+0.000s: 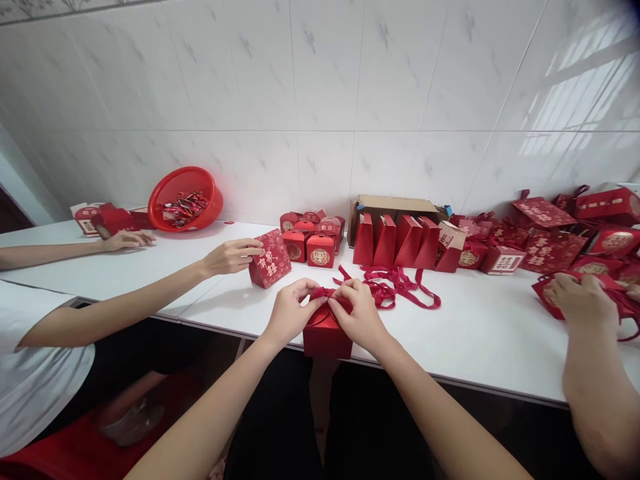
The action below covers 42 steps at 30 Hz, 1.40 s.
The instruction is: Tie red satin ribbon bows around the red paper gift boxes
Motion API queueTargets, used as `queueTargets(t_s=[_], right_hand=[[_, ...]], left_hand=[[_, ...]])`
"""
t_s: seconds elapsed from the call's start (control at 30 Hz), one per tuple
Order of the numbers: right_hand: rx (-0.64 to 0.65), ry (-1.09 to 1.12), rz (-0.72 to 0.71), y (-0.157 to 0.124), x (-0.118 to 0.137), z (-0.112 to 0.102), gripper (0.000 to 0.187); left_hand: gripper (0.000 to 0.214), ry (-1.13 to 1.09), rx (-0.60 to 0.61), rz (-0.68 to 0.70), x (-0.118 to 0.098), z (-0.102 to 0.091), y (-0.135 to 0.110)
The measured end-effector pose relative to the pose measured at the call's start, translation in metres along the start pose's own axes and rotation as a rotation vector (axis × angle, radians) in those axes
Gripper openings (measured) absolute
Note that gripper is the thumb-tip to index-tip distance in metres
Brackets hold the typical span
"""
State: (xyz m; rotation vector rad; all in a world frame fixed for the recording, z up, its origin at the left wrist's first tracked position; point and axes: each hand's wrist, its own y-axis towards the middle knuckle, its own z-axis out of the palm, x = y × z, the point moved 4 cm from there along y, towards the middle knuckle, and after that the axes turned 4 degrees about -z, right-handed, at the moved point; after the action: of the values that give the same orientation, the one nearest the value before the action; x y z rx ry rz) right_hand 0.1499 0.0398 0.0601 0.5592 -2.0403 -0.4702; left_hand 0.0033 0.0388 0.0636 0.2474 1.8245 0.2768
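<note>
Marbled tiles point(325, 87) filled the frame's upper half. Near the centre, the left hand point(293, 309) and right hand point(359, 312) pinched red ribbon point(323, 292) atop a red box point(327, 341).

White tiles with faint grey flecks cover the wall point(325, 73), their thin joints making one long level line crossed by upright ones. A band point(75, 8) of grey patterning runs along the top left, edged by a dark line. At upper right the glossy tiles mirror a bright, barred window point(580, 87), while the window itself is out of view. Pale, even light fills the room. Against the wall runs a long white bench point(490, 333), a seam point(207, 290) crossing its top left of centre. Beneath it, deep shade makes the floor hard to read.
</note>
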Motion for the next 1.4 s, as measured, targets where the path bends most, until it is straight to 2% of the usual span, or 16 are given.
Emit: queueTargets(t_s=[0.17, 0.23, 0.3, 0.4, 0.43, 0.57, 0.67, 0.8, 1.0, 1.07, 1.13, 1.27, 1.33, 1.4], right_hand=[[0.099, 0.367, 0.183, 0.001, -0.013, 0.009, 0.019], [0.078, 0.455, 0.228, 0.001, -0.015, 0.011, 0.019], [0.025, 0.5, 0.261, 0.0, -0.016, 0.013, 0.018], [-0.068, 0.543, 0.302, -0.002, -0.016, 0.014, 0.017], [-0.09, 0.551, 0.31, -0.002, -0.016, 0.014, 0.017], [-0.092, 0.609, 0.319, -0.002, -0.013, 0.014, 0.014], [-0.04, 0.642, 0.351, -0.003, -0.01, 0.01, 0.014], [0.054, 0.537, 0.288, -0.006, -0.007, 0.0, 0.016], [0.025, 0.067, -0.057, -0.011, -0.003, -0.019, 0.026], [0.03, -0.05, -0.108, -0.011, 0.003, -0.023, 0.028], [0.083, -0.057, -0.082, -0.009, 0.009, -0.029, 0.028], [0.358, 0.09, 0.067, -0.002, 0.015, -0.038, 0.027], [0.377, 0.05, 0.035, 0.007, 0.015, -0.046, 0.03], [0.348, -0.013, -0.106, 0.016, 0.015, -0.05, 0.037]], left_hand=[[0.022, -0.135, 0.081, -0.055, 0.001, 0.005, 0.006], [0.023, -0.152, 0.099, -0.06, 0.003, 0.007, 0.01], [0.024, -0.14, 0.057, -0.022, 0.003, 0.006, 0.012], [0.02, -0.039, -0.084, 0.094, -0.003, 0.0, 0.008], [0.017, 0.028, -0.093, 0.132, -0.006, -0.001, 0.005], [0.014, 0.281, 0.015, 0.212, -0.016, 0.002, -0.006], [0.017, 0.268, -0.003, 0.165, -0.013, 0.001, -0.005], [0.018, 0.2, 0.033, 0.104, -0.007, 0.0, 0.0], [0.016, 0.252, 0.037, 0.115, -0.011, -0.004, -0.002], [0.015, 0.285, 0.037, 0.146, -0.015, -0.004, -0.003], [0.014, 0.323, 0.03, 0.167, -0.017, -0.004, -0.004], [0.014, 0.366, 0.054, 0.186, -0.02, -0.004, -0.003], [0.013, 0.384, 0.075, 0.195, -0.021, -0.004, -0.003], [0.013, 0.416, 0.087, 0.209, -0.023, -0.004, -0.002]])
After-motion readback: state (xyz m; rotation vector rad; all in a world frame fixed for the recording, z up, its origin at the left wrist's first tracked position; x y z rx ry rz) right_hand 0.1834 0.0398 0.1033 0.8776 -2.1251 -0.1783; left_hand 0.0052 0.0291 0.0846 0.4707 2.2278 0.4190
